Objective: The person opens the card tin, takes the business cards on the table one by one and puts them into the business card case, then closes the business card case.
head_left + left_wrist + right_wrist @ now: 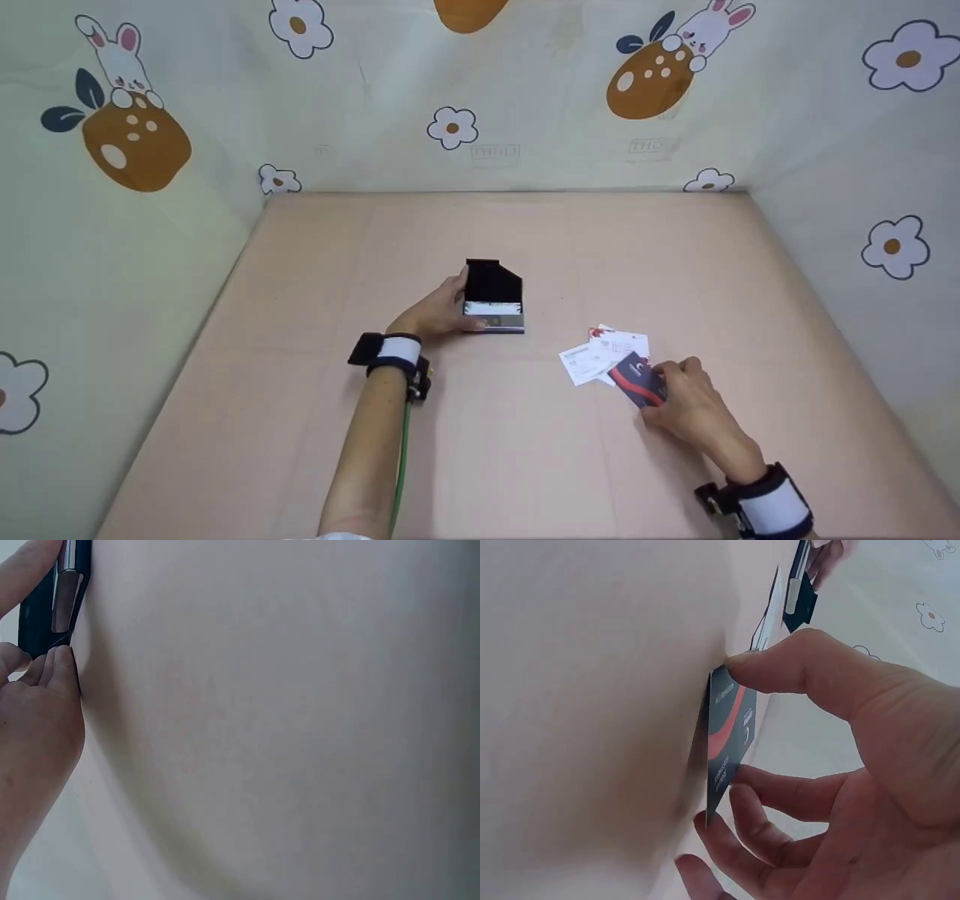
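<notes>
On the left, the left hand [435, 311] rested on the pink table [495, 450] and held the black card case [493, 297] by its left side, fingers curled on it. The case stood near the middle of the table with its lid up, and a pale strip showed inside it. To the right, a few white cards [604, 352] lay loose on the table, overlapping. Just beside them, the right hand [686, 405] pinched a dark card with a red stripe [637, 379] between thumb and fingers, its edge lifted from the table
</notes>
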{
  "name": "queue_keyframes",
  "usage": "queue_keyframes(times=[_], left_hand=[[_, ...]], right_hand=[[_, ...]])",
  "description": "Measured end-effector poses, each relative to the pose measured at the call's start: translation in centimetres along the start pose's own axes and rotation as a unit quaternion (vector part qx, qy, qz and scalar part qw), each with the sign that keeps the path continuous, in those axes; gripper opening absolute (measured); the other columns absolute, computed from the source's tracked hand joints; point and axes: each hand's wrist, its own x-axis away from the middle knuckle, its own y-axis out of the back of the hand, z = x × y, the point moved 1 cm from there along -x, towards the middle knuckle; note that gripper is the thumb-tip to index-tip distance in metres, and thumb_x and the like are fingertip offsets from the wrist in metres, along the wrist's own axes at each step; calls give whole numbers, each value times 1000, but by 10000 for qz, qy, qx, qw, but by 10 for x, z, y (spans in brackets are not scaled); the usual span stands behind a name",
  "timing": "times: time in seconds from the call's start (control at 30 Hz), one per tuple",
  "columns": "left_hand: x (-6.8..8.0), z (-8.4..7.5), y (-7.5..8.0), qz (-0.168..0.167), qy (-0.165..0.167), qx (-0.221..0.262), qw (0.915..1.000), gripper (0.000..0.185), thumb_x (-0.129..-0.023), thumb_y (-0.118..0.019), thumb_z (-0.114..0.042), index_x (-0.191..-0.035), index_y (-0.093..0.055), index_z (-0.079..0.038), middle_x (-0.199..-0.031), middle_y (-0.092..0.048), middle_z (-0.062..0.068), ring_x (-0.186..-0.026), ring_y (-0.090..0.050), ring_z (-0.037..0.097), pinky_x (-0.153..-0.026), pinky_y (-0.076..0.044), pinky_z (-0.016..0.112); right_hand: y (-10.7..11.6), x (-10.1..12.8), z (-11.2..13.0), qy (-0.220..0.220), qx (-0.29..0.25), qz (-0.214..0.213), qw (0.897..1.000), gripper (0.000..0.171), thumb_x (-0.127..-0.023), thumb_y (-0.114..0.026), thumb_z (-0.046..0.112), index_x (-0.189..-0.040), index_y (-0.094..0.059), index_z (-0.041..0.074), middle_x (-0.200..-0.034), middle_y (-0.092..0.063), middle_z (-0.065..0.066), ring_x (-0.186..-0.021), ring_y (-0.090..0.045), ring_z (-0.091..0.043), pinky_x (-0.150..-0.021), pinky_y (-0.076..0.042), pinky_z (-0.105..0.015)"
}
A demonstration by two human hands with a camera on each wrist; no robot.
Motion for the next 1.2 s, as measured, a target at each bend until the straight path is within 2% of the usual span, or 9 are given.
queue_keyframes(times=[0.1,0.27,0.47,0.63,0.87,1.07,1.2], left_hand=[[0,-1,0,-13,-15,14,10000,112,-84,-81,-26,-162,-1,-25,-168,-17,13,-157,-12,30,-129,-11,47],[0,-1,-1,-39,18,-8,10000,111,-85,-80,-25,-162,-1,-25,-169,-15,11,-158,-10,29,-129,-10,46],[1,-2,-1,-12,77,-9,10000,111,-85,-80,-24,-162,-1,-23,-169,-14,11,-158,-9,28,-129,-10,45],[1,-2,0,50,-111,-38,9999,112,-84,-81,-25,-163,0,-24,-167,-17,14,-157,-13,30,-129,-11,46],[0,0,1,68,-73,-96,9999,113,-84,-81,-26,-163,0,-24,-167,-18,15,-157,-13,30,-129,-11,46],[1,-2,1,45,-13,-36,10000,112,-85,-80,-26,-162,1,-24,-168,-15,15,-157,-12,30,-129,-11,46],[1,-2,1,25,-68,-18,10000,112,-85,-80,-24,-163,-1,-24,-168,-17,14,-157,-13,30,-129,-11,46]], right_hand=[[-1,0,1,35,19,36,10000,70,-74,-80,11,-132,-49,-13,-125,-43,-35,-100,-51,-38,-83,-50,-48],[-1,0,2,104,241,130,9996,68,-75,-78,16,-130,-48,-12,-119,-52,-30,-98,-53,-36,-85,-50,-52],[0,1,-2,173,249,173,9994,69,-76,-74,16,-134,-50,-13,-119,-49,-30,-96,-53,-35,-82,-50,-48],[0,3,-5,352,287,65,9989,62,-76,-73,16,-129,-57,-13,-113,-50,-28,-92,-53,-33,-80,-49,-45],[2,6,-5,364,469,121,9982,72,-77,-72,15,-137,-47,-18,-122,-50,-35,-97,-54,-37,-86,-50,-51],[-1,10,1,675,1138,-463,9901,76,-74,-76,14,-133,-46,-23,-113,-57,-39,-91,-62,-43,-80,-54,-59],[-4,13,6,900,1473,-777,9819,75,-72,-76,13,-129,-47,-25,-103,-62,-36,-81,-64,-41,-72,-55,-56]])
